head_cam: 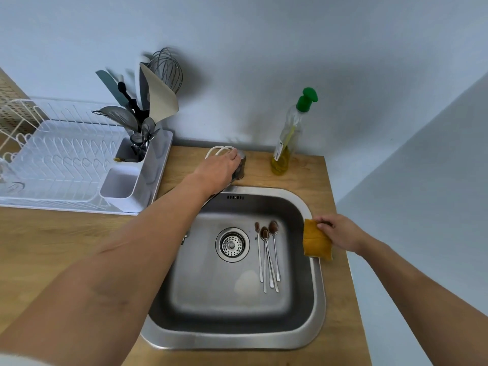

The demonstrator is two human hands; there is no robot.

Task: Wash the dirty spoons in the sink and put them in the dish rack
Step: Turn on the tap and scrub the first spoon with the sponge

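Note:
Several long-handled spoons (268, 256) with brown-smeared bowls lie side by side on the floor of the steel sink (315, 294), right of the drain (232, 244). My left hand (220, 169) reaches across the sink's back edge and is closed over the metal faucet (241, 165). My right hand (340, 233) grips a yellow sponge (315, 241) at the sink's right rim. The white dish rack (66, 165) stands on the counter at the left.
A cutlery holder (132, 151) in the rack holds a whisk, spatulas and ladles. A dish soap bottle (287, 138) with a green pump stands behind the sink on the wooden counter (52, 241). Walls close off the back and right.

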